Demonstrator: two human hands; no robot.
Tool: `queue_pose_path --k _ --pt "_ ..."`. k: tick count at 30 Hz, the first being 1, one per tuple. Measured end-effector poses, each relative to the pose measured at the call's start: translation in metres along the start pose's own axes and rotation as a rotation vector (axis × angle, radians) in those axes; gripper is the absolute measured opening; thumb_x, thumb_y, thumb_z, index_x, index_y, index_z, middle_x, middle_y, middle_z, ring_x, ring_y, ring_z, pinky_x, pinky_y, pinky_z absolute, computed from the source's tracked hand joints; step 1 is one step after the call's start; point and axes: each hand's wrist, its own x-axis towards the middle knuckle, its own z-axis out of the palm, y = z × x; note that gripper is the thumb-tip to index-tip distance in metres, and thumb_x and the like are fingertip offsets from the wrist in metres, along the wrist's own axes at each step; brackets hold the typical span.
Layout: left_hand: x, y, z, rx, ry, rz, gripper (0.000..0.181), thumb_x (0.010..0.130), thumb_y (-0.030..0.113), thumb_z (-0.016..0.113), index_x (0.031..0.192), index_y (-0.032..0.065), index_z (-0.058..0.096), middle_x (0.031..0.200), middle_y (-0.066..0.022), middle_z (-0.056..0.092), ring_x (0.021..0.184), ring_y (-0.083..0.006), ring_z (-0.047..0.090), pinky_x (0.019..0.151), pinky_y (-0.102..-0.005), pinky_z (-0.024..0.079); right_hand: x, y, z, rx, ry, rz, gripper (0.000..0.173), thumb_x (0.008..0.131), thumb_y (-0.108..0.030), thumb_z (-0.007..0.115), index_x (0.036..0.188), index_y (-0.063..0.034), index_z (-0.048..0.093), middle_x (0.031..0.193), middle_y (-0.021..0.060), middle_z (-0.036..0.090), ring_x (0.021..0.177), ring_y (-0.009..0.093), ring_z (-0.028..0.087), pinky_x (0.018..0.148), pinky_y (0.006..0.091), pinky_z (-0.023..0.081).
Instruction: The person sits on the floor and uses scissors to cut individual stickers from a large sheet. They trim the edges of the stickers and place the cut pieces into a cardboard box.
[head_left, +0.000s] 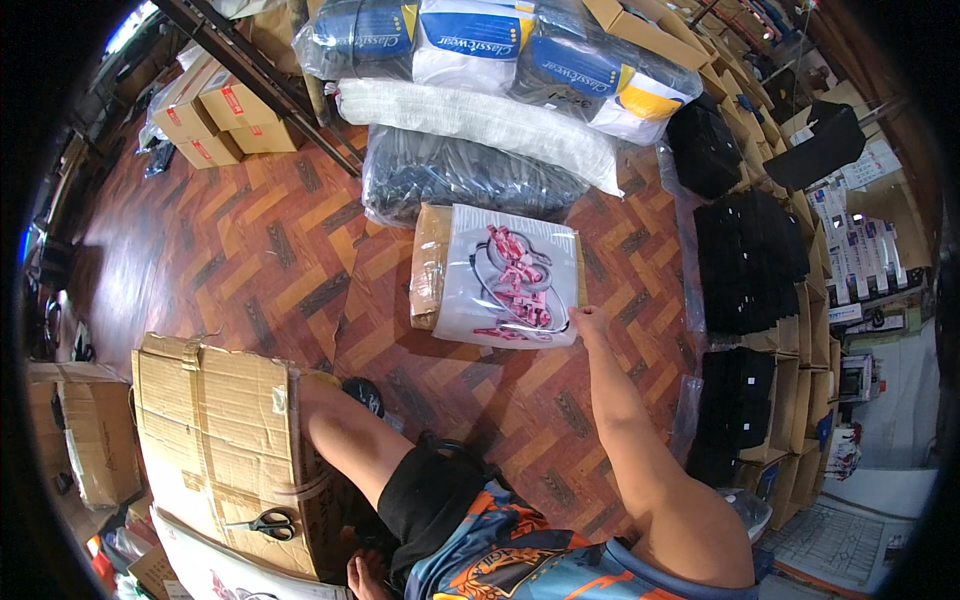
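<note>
A glossy printed sheet (517, 277) with a red and pink motorbike picture lies over a taped cardboard box (430, 262) on the floor. My right hand (589, 322), arm stretched out, pinches the sheet's lower right corner between thumb and fingers. My left hand (365, 576) hangs low at the bottom edge, beside a big strapped cardboard box (217, 442); its fingers are partly in shadow and cut off by the frame. Black-handled scissors (274, 524) rest on that big box. A second similar printed sheet (187, 559) shows at the lower left.
Beyond the covered box are stacked plastic-wrapped bundles (472, 172) and a white woven sack (480, 112). Cardboard shelving (802, 390) with folded black garments (750, 262) runs along the right. Cartons (217, 112) stand at the far left. The floor (270, 262) has a herringbone wood pattern.
</note>
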Motion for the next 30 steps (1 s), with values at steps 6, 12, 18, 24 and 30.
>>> queue_pose_path --k 6,12,18,24,30 --pt "-0.001 -0.006 -0.004 -0.069 -0.014 -0.051 0.044 0.093 -0.004 0.047 0.135 0.0042 0.059 0.136 -0.0231 0.053 0.118 -0.0323 0.06 0.099 -0.0387 0.053 -0.009 -0.008 -0.001 0.058 -0.015 0.023 0.023 0.079 -0.019 0.084 0.08 -0.0026 0.069 0.079 0.0068 0.069 0.068 0.017 0.062 0.063 0.0337 0.05" --pt "-0.003 0.013 -0.004 0.2 -0.013 0.049 0.039 0.096 0.004 0.053 0.134 0.0022 0.058 0.134 -0.0212 0.056 0.117 -0.0324 0.061 0.097 -0.0399 0.054 -0.013 -0.012 -0.005 0.074 -0.001 0.043 0.025 0.08 -0.021 0.085 0.079 -0.0017 0.069 0.077 0.0063 0.069 0.068 0.016 0.062 0.062 0.0334 0.05" --pt "0.007 0.003 -0.001 -0.557 0.076 -0.373 0.035 0.101 0.017 0.055 0.126 -0.0075 0.057 0.12 -0.0234 0.065 0.11 -0.0324 0.065 0.095 -0.0401 0.055 -0.012 -0.004 -0.001 0.134 -0.001 0.074 0.024 0.079 -0.021 0.086 0.08 -0.0017 0.071 0.078 0.006 0.07 0.068 0.016 0.063 0.061 0.033 0.05" --pt "0.008 0.023 0.007 -0.506 0.081 -0.361 0.035 0.103 0.017 0.052 0.127 -0.0081 0.056 0.118 -0.0253 0.067 0.109 -0.0321 0.066 0.096 -0.0402 0.055 -0.003 0.003 -0.003 0.175 -0.014 0.17 0.03 0.079 -0.022 0.086 0.094 0.0006 0.073 0.089 0.0088 0.072 0.073 0.017 0.065 0.065 0.0331 0.051" --pt "0.003 0.005 -0.004 0.188 -0.03 0.026 0.036 0.102 0.012 0.05 0.134 -0.005 0.053 0.127 -0.0267 0.063 0.113 -0.0345 0.065 0.098 -0.0418 0.054 -0.009 -0.003 -0.009 0.326 -0.059 0.186 0.037 0.081 -0.025 0.085 0.104 0.0012 0.073 0.096 0.0097 0.073 0.083 0.019 0.066 0.075 0.0337 0.051"
